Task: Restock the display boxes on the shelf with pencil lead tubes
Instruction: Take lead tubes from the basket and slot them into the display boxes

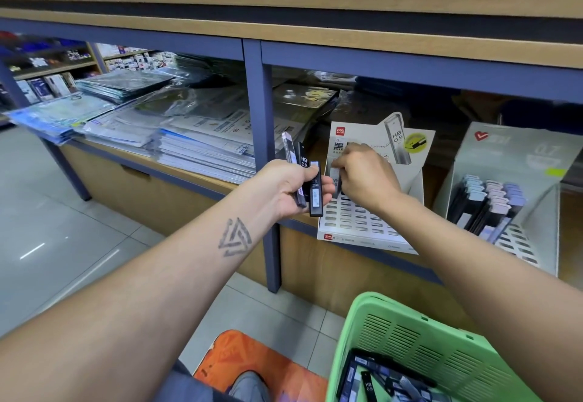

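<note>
At the shelf's front edge, a tube (335,180) is pinched by the right hand (362,177) over the display box (362,228); several tubes (304,177) fanned in the left hand (290,190) could be dropped if that grip loosens.

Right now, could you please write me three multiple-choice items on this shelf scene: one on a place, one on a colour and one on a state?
1. Where do the spare lead tubes lie?
A. in the basket
B. on the floor
C. on the top shelf

2. What colour is the basket?
A. red
B. green
C. black

3. What is the left hand doing?
A. hanging idle
B. pressing the shelf
C. gripping several tubes

Answers: 1 A, dark tubes lie inside the basket; 2 B, its slotted wall is light green; 3 C, its fingers curl round the held tubes beside the white display box.
</note>
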Motion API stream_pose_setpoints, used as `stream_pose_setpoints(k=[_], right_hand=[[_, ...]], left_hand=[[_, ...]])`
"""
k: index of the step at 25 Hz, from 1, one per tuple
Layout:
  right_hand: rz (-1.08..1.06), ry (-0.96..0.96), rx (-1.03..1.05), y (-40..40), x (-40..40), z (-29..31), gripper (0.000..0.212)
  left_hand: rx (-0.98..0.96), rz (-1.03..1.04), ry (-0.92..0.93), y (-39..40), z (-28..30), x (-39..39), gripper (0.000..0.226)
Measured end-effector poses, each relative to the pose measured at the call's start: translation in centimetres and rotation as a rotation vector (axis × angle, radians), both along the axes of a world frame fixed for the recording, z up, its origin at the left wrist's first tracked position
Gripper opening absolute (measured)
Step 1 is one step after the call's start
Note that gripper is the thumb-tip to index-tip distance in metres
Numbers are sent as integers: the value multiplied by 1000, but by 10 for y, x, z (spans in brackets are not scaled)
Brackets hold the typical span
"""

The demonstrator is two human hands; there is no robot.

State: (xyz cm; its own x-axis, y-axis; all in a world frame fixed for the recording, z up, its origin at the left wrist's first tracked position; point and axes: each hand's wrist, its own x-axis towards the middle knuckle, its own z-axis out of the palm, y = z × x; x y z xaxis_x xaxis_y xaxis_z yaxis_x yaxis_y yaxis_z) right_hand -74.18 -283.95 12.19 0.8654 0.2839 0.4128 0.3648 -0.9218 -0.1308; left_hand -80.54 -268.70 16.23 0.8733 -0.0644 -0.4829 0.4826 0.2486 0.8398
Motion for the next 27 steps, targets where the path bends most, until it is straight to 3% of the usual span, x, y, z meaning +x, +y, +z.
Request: stream_pose_setpoints(k=[2, 4, 5, 8, 13, 18, 24, 27], right_hand=[[27, 81, 356, -1, -10, 9, 25], [101, 413, 886, -3, -26, 20, 18], [150, 565, 1035, -6, -32, 24, 16], [196, 687, 1109, -20, -42, 25, 9], [176, 715, 1469, -50, -44, 28, 12], [204, 754, 1489, -72, -49, 26, 18], [178, 654, 1324, -78, -50, 27, 17], [124, 578, 1244, -76, -46, 28, 22]], left_hand=[[-13, -30, -20, -1, -1, 0, 22], [-19, -63, -47, -2, -2, -1, 15], [-14, -75, -62, -3, -3, -1, 14], [6, -122, -104, -12, -5, -3, 19], [74, -280, -41, -21, -5, -5, 21], [9, -209, -29, -29, -8, -3, 6], [16, -72, -116, -37, -16, -1, 23], [21, -73, -114, -42, -16, -1, 17]])
